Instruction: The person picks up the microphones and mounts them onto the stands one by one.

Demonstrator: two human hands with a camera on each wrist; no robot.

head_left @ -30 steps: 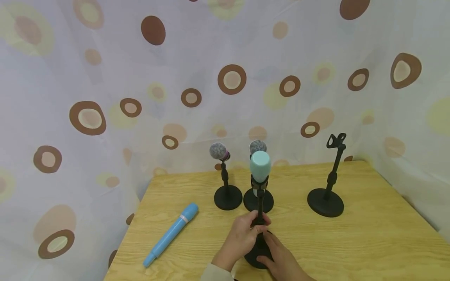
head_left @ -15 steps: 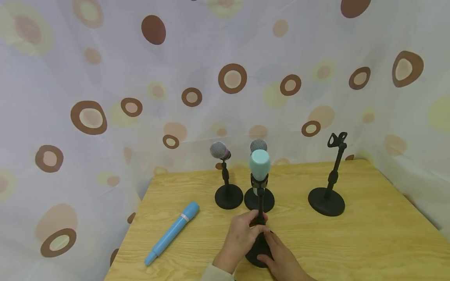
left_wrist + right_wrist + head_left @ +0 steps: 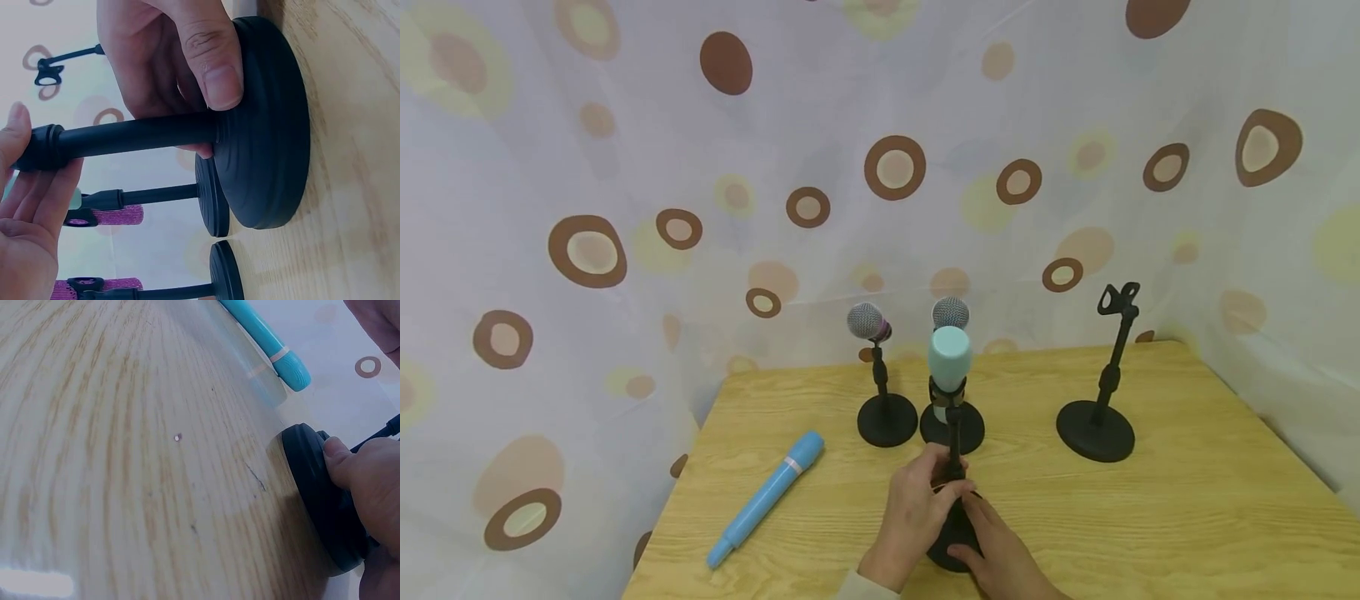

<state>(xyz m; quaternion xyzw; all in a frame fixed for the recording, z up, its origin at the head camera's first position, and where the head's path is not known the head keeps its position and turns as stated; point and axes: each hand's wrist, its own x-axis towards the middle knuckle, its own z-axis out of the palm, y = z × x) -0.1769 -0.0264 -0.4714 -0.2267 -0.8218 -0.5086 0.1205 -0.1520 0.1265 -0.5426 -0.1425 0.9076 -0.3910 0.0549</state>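
Observation:
Near the table's front, a black desktop microphone stand [image 3: 953, 533] carries a mint-green microphone [image 3: 950, 358] in its clip. My left hand [image 3: 913, 508] pinches the collar on the stand's pole between thumb and fingers, as the left wrist view also shows at the collar [image 3: 40, 147]. My right hand [image 3: 1003, 550] holds the round base [image 3: 269, 125], thumb on its top, with some fingers hidden behind it. In the right wrist view, the base [image 3: 319, 500] rests on or very near the tabletop; exact contact is hard to tell.
Behind stand two stands with silver-headed microphones, one left [image 3: 865, 322] and one partly hidden [image 3: 951, 313]. A stand with a bare clip [image 3: 1097, 429] is at right. A blue microphone [image 3: 766, 500] lies at left on the wooden table [image 3: 1187, 517]. A spotted curtain [image 3: 820, 100] surrounds it.
The mint-green microphone's head has shifted slightly left and down, while my left hand on the collar has turned a little. My right hand stays at the base.

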